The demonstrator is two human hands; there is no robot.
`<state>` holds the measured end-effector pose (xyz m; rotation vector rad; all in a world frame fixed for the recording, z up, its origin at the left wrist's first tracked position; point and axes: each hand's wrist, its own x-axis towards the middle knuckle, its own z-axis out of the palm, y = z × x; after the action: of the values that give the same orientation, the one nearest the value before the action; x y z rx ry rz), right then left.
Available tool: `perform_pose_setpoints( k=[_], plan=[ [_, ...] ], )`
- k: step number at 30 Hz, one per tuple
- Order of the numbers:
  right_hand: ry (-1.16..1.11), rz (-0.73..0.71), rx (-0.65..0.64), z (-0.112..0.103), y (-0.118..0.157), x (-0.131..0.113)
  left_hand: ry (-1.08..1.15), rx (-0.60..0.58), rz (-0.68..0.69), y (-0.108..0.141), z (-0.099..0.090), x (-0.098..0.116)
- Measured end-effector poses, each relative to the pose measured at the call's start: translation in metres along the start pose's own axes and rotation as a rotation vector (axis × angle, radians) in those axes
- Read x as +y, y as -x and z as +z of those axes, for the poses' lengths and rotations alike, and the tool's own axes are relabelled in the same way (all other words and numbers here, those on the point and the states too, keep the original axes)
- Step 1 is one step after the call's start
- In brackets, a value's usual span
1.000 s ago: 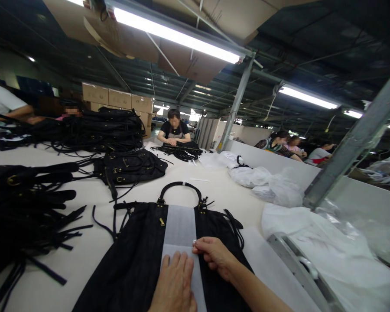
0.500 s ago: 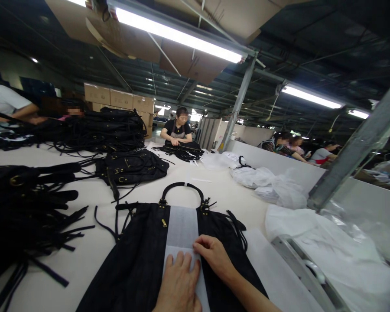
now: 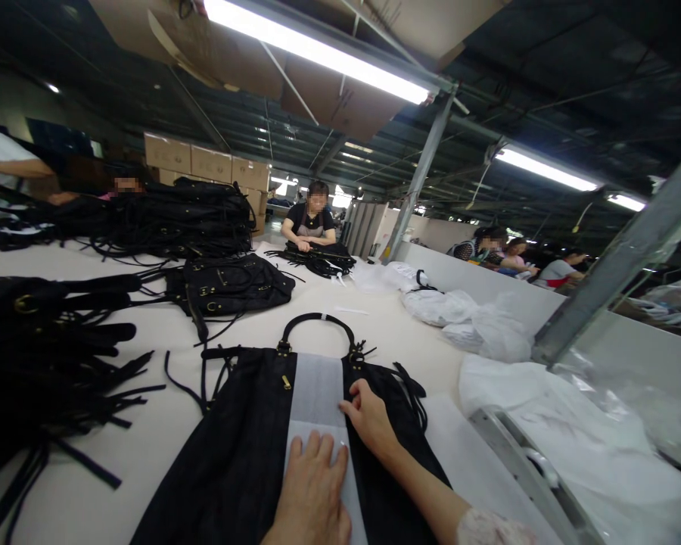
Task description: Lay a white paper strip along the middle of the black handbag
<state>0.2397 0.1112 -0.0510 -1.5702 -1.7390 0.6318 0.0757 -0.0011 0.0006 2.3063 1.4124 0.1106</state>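
Note:
A black handbag (image 3: 232,431) lies flat on the table in front of me, its looped handle (image 3: 318,316) pointing away. Down its middle runs a strip of pale tissue-like paper (image 3: 318,386), with a crease across it. My left hand (image 3: 313,484) rests flat on the lower part of the strip, fingers extended. At the strip's right edge is my right hand (image 3: 371,424), thumb and forefinger apart, other fingers curled, nothing seen between them. A small gold zip pull (image 3: 286,382) shows left of the paper.
Black bags (image 3: 51,341) with loose straps are piled at the left, and another bag (image 3: 232,284) lies beyond. White sheets (image 3: 573,424) and a metal dispenser-like frame (image 3: 533,469) lie at the right. Across the table, a co-worker (image 3: 312,219) handles a black bag. A metal post (image 3: 618,250) slants at the right.
My right thumb and forefinger have parted at the paper's edge, and that hand has risen slightly. The left hand stays flat on the strip.

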Motion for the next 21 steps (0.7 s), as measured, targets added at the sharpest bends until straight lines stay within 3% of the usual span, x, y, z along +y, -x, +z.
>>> perform_pose_setpoints(
  k=[3,6,8,16,19,21],
  plan=[
    [-0.031,0.043,-0.114,-0.006,-0.001,0.002,0.016,-0.015,-0.005,0.002,-0.002,0.000],
    [-0.062,-0.003,-0.278,-0.015,0.004,0.003,0.019,-0.008,0.007,0.003,-0.001,0.000],
    [-0.049,-0.028,-0.323,-0.019,0.005,0.002,0.015,0.012,0.012,0.002,0.001,0.000],
    [-0.009,0.139,-0.155,-0.006,-0.004,-0.016,-0.028,0.112,0.011,-0.001,0.019,-0.006],
    [-0.043,0.194,-0.122,-0.023,0.000,-0.030,-0.093,0.172,0.010,0.001,0.020,-0.005],
    [-0.065,0.188,-0.133,-0.050,0.007,-0.038,-0.149,0.157,-0.003,0.004,0.017,-0.003]
  ],
)
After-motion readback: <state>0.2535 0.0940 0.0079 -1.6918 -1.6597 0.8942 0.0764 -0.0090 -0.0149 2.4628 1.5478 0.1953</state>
